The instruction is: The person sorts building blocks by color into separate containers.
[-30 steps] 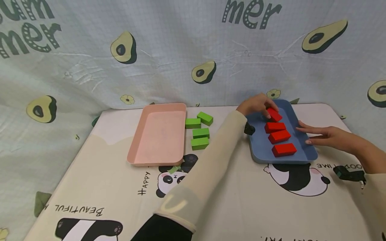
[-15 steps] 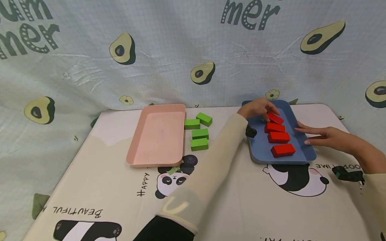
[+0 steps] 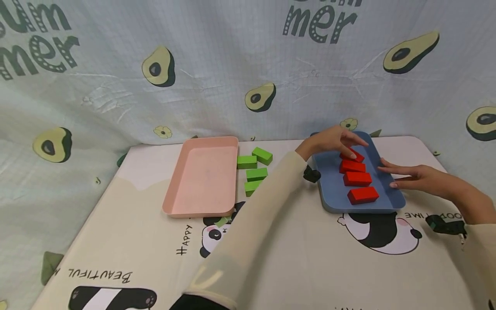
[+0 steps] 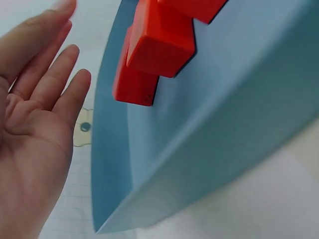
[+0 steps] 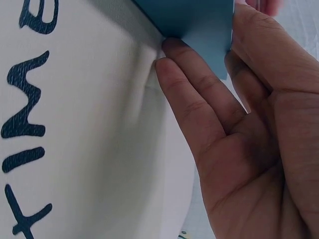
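Note:
Several red blocks (image 3: 363, 195) lie in a loose column inside the blue tray (image 3: 337, 198). My left hand (image 3: 333, 140) hovers over the farthest red block and partly covers it in the head view. The left wrist view shows its palm and fairly straight fingers beside the tray's wall, apart from the red blocks (image 4: 162, 45) and holding nothing. At the tray's right side, my right hand (image 3: 426, 178) rests its extended fingers against the edge. In the right wrist view, these fingers (image 5: 184, 94) touch the outer wall of the blue tray (image 5: 199, 25).
A pink tray (image 3: 205, 181) stands on the left of the table. Several green blocks (image 3: 256, 174) lie just right of it, one partly hidden by my left sleeve (image 3: 248, 241). A patterned curtain (image 3: 209, 99) hangs behind the table.
My left hand has let go of the farthest red block, its fingers straightening as it lifts slightly away. That block now lies close to the one in front. My right hand keeps its place.

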Action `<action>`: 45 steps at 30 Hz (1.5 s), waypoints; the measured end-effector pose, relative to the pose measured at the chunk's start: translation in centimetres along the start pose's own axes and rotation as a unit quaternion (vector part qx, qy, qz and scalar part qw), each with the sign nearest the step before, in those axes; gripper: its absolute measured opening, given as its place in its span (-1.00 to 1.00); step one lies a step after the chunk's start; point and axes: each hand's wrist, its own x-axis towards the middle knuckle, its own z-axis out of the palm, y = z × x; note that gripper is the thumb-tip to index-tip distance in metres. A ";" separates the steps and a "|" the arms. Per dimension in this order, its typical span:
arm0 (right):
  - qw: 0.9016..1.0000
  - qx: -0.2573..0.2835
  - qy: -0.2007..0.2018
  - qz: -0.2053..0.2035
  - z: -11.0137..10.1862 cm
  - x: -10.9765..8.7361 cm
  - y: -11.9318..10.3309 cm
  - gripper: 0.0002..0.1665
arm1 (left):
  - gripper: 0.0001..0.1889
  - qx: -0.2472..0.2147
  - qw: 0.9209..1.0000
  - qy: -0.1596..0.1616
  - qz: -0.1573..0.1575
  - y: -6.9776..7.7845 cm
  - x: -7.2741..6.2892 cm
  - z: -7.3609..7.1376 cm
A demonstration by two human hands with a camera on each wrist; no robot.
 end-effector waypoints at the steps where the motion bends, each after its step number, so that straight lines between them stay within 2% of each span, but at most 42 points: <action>1: 1.000 0.000 -0.001 0.001 0.1 0.0 0.0 -0.30 | -0.47 0.007 1.000 -0.005 0.007 0.1 -0.4 0.1; 5: 1.000 0.019 -0.009 0.006 0.2 -0.1 0.0 -0.28 | -0.48 0.023 0.999 -0.014 0.024 0.7 -2.0 0.4; 12: 1.000 0.011 -0.009 0.013 0.0 -0.2 0.0 -0.26 | -0.49 0.037 0.998 -0.018 0.056 2.0 -4.5 0.3; 16: 1.000 0.008 -0.008 0.013 0.0 -0.2 0.1 -0.26 | -0.43 0.061 0.996 -0.031 0.054 2.6 -6.1 0.2; 20: 1.000 0.003 -0.004 0.014 -0.1 -0.2 0.1 -0.26 | -0.41 0.093 0.994 -0.041 0.038 2.8 -7.8 0.4; 31: 1.000 0.015 0.002 0.016 0.0 -0.2 -0.4 -0.25 | -0.54 0.134 0.990 0.007 0.031 2.8 -13.4 0.5; 37: 1.000 -0.008 0.008 0.005 0.1 -0.3 -0.4 -0.28 | -0.54 0.146 0.989 0.018 0.016 2.4 -16.2 1.0; 40: 1.000 0.003 0.004 0.003 0.1 -0.2 -0.4 -0.27 | -0.51 0.165 0.986 0.025 0.009 2.1 -17.6 1.3; 45: 1.000 0.007 0.004 0.008 0.3 -0.2 -0.6 -0.27 | -0.51 0.194 0.979 0.056 -0.008 1.8 -20.1 1.5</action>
